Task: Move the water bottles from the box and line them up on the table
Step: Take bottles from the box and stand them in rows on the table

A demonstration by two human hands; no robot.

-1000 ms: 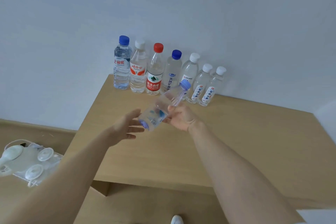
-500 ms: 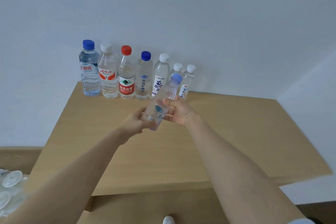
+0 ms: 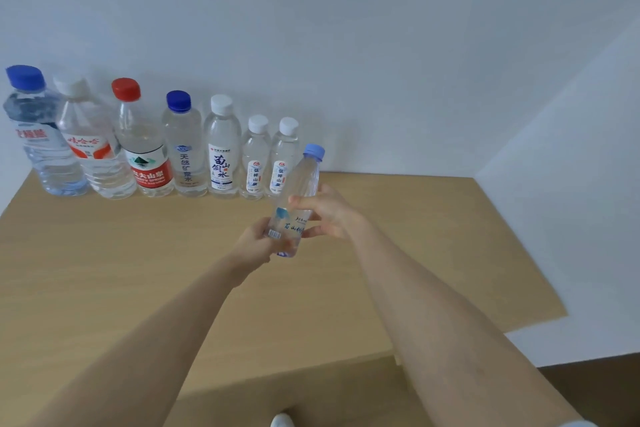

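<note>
A: Head view: we list the held bottle [image 3: 300, 192] above the table [image 3: 138, 270], tilted, beside the row's [image 3: 221, 149] right end; the leftmost bottle [image 3: 38, 135] is cut off.
B: We note left hand [image 3: 258, 243] curled round its base, right hand [image 3: 330, 211] pinching its middle; steeper than earlier.

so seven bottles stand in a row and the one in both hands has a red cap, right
No: the head view shows a light blue cap on the held bottle, not red. The left hand and right hand do hold it, and seven bottles form the row.
</note>
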